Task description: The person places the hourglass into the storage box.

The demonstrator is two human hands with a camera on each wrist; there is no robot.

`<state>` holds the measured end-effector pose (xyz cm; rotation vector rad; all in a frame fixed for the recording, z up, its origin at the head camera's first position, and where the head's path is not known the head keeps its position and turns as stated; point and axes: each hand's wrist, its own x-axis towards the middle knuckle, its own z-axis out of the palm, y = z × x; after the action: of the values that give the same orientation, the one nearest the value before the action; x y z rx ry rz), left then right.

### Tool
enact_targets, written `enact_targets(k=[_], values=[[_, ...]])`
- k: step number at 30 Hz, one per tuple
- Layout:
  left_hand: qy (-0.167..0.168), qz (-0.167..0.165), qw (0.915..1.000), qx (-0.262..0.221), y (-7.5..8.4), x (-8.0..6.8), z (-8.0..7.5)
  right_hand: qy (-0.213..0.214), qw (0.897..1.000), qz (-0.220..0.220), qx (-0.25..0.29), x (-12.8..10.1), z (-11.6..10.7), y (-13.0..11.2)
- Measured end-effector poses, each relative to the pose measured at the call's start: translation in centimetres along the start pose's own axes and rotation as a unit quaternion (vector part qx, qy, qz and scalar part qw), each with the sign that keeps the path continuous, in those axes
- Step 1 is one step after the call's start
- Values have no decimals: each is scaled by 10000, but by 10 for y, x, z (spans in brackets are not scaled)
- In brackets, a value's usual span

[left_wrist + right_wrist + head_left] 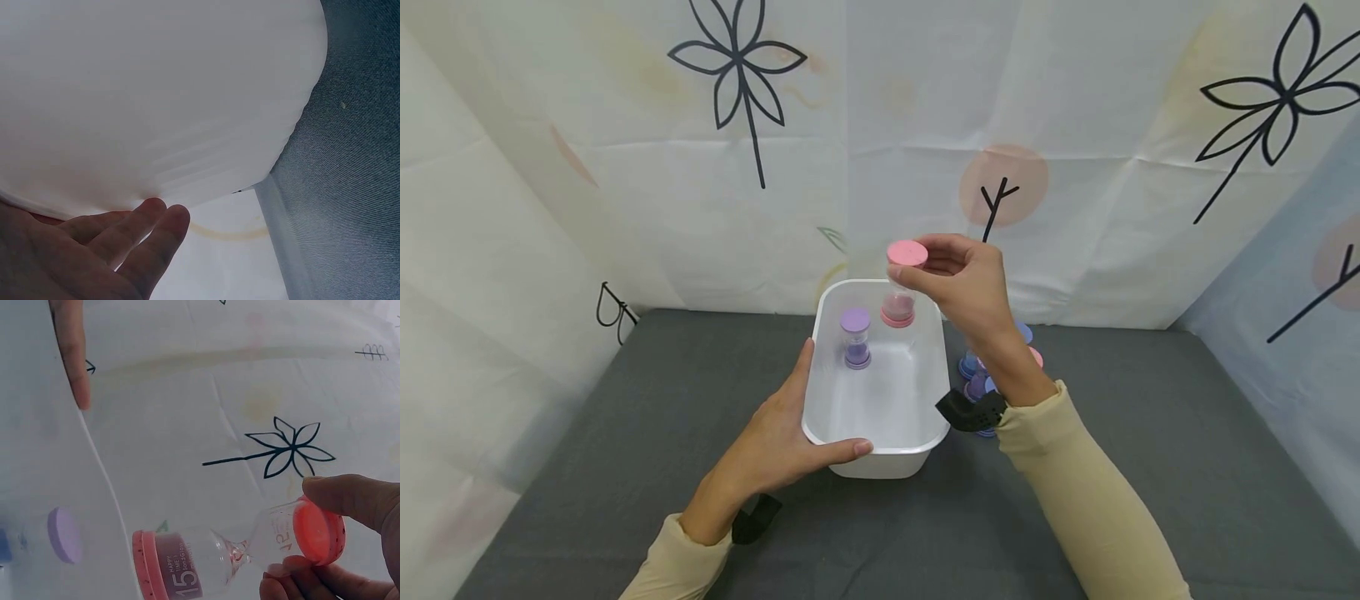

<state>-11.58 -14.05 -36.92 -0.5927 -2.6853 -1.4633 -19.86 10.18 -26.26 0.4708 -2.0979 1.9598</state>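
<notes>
My right hand holds a pink-capped sand timer upright over the far part of a white plastic basin. Thumb and fingertips grip its upper cap; pink sand lies in the lower bulb, and a "15" shows on the glass in the right wrist view. A purple-capped sand timer stands inside the basin, left of the pink one. At the basin's near left corner, my left hand touches the outer wall with extended fingers, its thumb lying along the near rim.
Several more sand timers in blue, purple and pink stand right of the basin, partly hidden behind my right forearm. A dark grey cloth covers the table. White curtains with printed leaf shapes rise behind and at both sides.
</notes>
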Motion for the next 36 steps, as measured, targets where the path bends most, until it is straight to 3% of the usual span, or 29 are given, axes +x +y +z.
enact_targets(k=[5,21,29,36], values=[[9,-40,10000,47,0,-1,0,265,9996,93,-75,11,12,16],[10,-29,9997,246,-1,0,0,704,9901,1106,-506,23,35,57],[8,-33,9996,275,1,0,0,571,9846,1392,-891,25,36,58],[-17,-31,9997,260,-1,-1,0,-65,9641,1744,-2003,26,34,59]])
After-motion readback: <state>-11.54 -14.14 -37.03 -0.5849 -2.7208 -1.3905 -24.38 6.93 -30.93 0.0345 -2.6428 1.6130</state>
